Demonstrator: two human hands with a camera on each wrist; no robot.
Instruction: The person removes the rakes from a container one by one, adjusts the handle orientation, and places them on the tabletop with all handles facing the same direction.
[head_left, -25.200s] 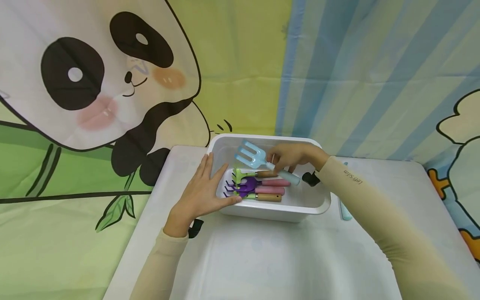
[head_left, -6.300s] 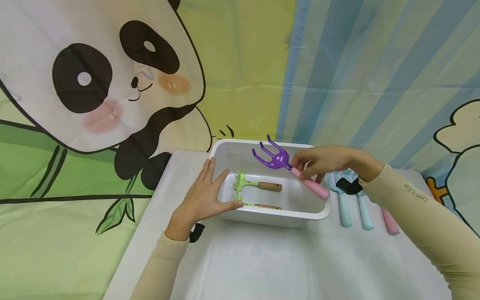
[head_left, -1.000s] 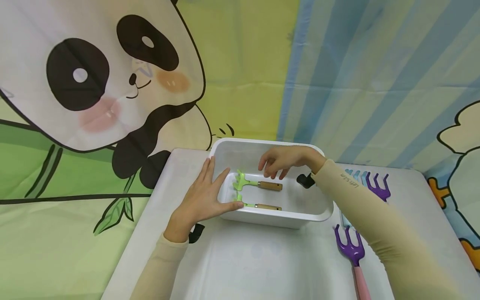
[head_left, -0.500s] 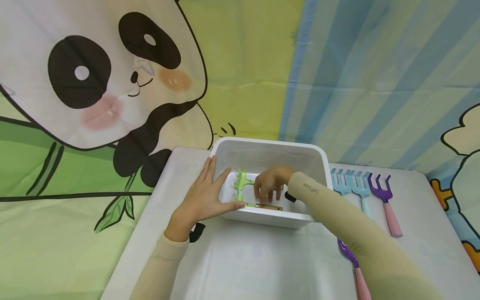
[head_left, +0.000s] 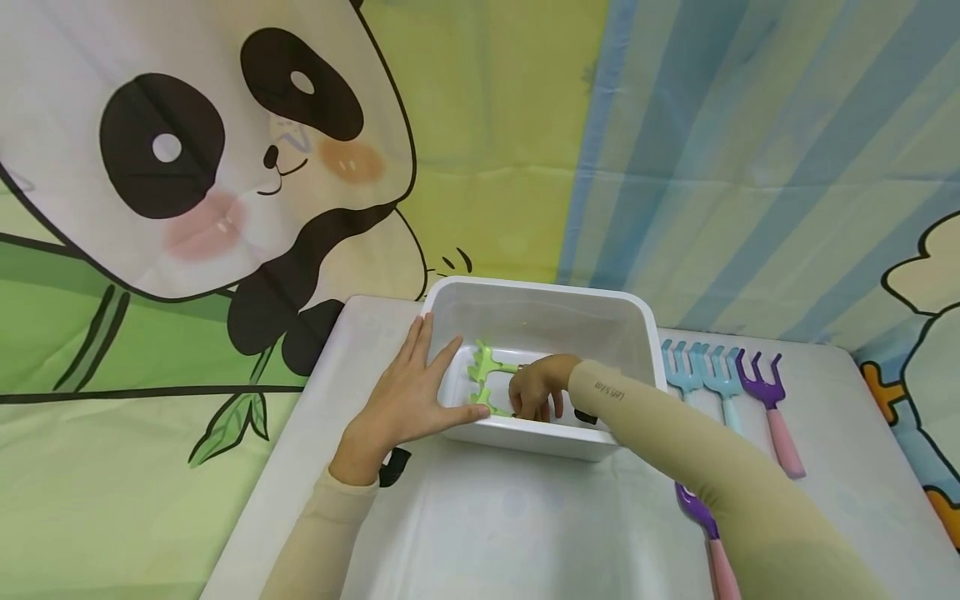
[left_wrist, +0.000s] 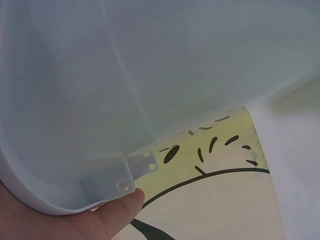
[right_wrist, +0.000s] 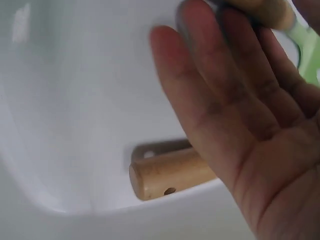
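Inside a white plastic tub (head_left: pixel 540 290), two small light-green hand rakes with wooden handles lie side by side. My right hand (head_left: pixel 538 387) reaches down into the tub and pinches the handle of the nearer green hand rake (head_left: pixel 486 400). In the right wrist view, that wooden handle (right_wrist: pixel 262 11) lies between fingers and thumb. The farther green rake (head_left: pixel 486 360) rests on the tub floor, its handle mostly hidden by my hand. My left hand (head_left: pixel 408 387) rests on the tub's left end with fingers spread, the thumb along the front rim.
Right of the tub, two light-blue hand forks (head_left: pixel 681 367) (head_left: pixel 722 375) and a purple cultivator with a pink handle (head_left: pixel 763 387) lie in a row on the white table (head_left: pixel 525 525). Another purple cultivator (head_left: pixel 722 567) lies nearer, partly under my right sleeve. A printed curtain (head_left: pixel 480 150) hangs behind.
Half a minute's earlier tools have moved from the tub to the table on the right. Over the last second my right hand has lowered into the tub onto the nearer rake's handle. The left hand stays.
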